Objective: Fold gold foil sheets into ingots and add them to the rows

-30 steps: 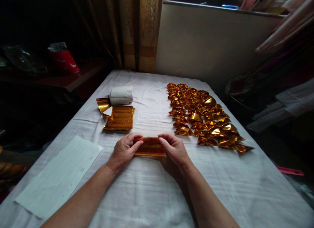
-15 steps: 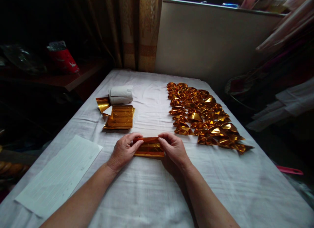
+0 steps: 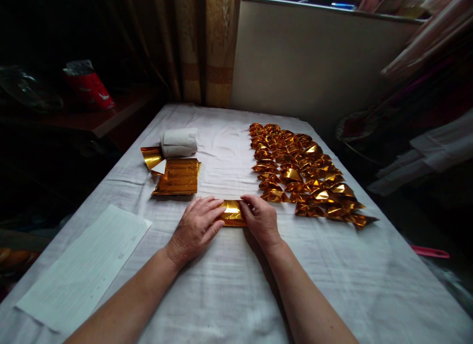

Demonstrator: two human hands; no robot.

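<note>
A folded strip of shiny gold foil paper (image 3: 232, 214) lies on the white cloth in front of me. My left hand (image 3: 199, 224) rests flat over its left end, fingers stretched out and pressing down. At the right end, my right hand (image 3: 260, 218) grips the strip between thumb and curled fingers. Beyond my left hand is a stack of flat gold foil sheets (image 3: 181, 176), its corner curled up at the left. To the right stand rows of folded gold foil pieces (image 3: 291, 175), pointed at their ends.
A white paper roll (image 3: 179, 142) lies behind the foil stack. A lined paper sheet (image 3: 84, 267) is at the left of the cloth-covered table (image 3: 229, 294). A red cup (image 3: 89, 89) stands on a dark side surface. A pink handle (image 3: 430, 252) shows past the right edge.
The foil strip has been folded narrower and pressed down. My left hand has gone from pinching its edge to lying flat on it. My right hand still grips the right end.
</note>
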